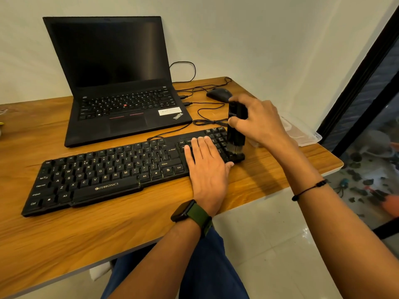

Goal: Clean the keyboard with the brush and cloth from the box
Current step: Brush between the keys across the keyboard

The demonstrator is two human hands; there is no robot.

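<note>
We look down on a wooden surface (64, 238) where the black keyboard (112, 169) lies at a slant, its right end farther from us than its left. Our left hand (207, 167) lies flat on the keys at the keyboard's right part, fingers (199, 143) straight and close together, holding nothing, with the thumb resting by the front edge. A dark watch (183, 211) on a green strap sits on that wrist.

Our right hand (257, 119) grips the black brush (236, 128) upright, fingers and thumb curled round its upper body. The bristles (234, 148) point down and touch the keys at the keyboard's far right end, just beside the left hand's fingertips. A thin black cord bracelet (308, 189) circles the right forearm.

Behind the right hand, at the right edge of the surface, stands a clear plastic box (302, 134), partly hidden by the hand; we cannot tell what lies inside it, and we cannot make out the cloth.

Behind the keyboard an open black laptop (116, 83) sits with a dark screen. To its right a black mouse (219, 94) rests near the back edge, and thin black cables (207, 119) run across the surface between laptop, mouse and keyboard. Below the front edge we see blue trousers (205, 266) and a pale tiled floor (269, 244).
</note>
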